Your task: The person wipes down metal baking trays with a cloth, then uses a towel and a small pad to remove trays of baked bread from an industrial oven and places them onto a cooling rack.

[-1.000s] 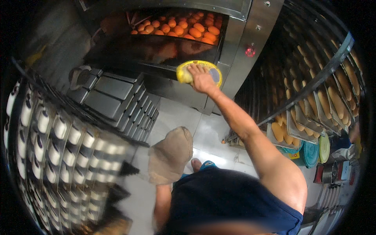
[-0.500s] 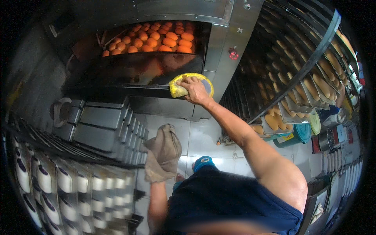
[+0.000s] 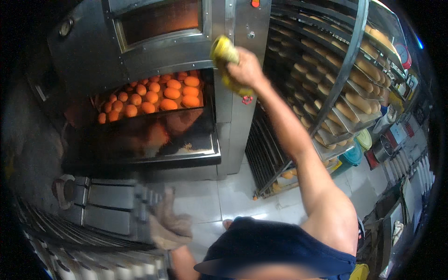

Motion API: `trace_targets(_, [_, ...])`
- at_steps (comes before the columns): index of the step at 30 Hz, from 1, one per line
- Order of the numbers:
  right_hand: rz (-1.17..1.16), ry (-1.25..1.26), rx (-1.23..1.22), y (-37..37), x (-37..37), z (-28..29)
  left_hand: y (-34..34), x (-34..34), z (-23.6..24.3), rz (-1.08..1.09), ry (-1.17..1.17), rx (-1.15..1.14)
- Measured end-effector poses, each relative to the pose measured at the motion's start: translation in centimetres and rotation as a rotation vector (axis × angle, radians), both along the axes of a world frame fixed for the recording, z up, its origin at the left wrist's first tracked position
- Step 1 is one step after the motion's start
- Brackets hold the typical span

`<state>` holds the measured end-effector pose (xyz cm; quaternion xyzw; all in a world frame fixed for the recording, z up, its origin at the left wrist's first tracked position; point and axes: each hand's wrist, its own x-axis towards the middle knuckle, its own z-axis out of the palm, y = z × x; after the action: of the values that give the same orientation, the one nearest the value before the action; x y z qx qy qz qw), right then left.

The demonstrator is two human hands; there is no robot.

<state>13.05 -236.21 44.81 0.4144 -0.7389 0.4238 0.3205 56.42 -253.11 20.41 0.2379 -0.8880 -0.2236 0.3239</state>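
Note:
My right hand [image 3: 247, 67] is raised in front of the oven's right-hand post, closed around a folded yellow-edged cloth pad [image 3: 226, 51]; motion blurs the pad. A loose brown cloth mitt [image 3: 171, 229] covers my left hand, so its fingers are hidden. Below it shows my left forearm [image 3: 184, 261]. The mitt is low, beside stacked metal pans [image 3: 109, 205]. Ahead, the oven's lower door [image 3: 140, 147] is folded down. Behind it, several round and oval browned buns [image 3: 149, 96] lie in the glowing oven chamber.
A tall rack [image 3: 340, 72] with trays of long bread rolls stands close on the right. Another rack [image 3: 93, 254] with pale dough pieces is at the lower left. A teal bucket [image 3: 351, 157] sits on the tiled floor [image 3: 205, 198]. Above the chamber is an upper oven window [image 3: 158, 21].
My right hand and the yellow-edged pad have moved up from the lowered door's right corner to the oven post. The view has shifted, showing more of the upper oven. My mitted left hand stays low.

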Motion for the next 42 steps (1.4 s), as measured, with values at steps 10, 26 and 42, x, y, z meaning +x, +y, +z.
trace_targets(10, [-0.313, -0.006, 0.104, 2.6, -1.5, 14.2, -4.7, -1.5, -1.7, 0.291, 0.056, -0.177])
trace_targets(26, [-0.528, 0.356, 0.166, 2.0, -6.2, 11.9, -5.2, -4.8, -0.5, 0.545, -0.072, -0.688])
trace_targets(42, [-0.653, 0.026, 0.385, 4.1, -6.9, 12.7, -7.2, -13.2, 5.2, 0.117, -0.104, -0.224])
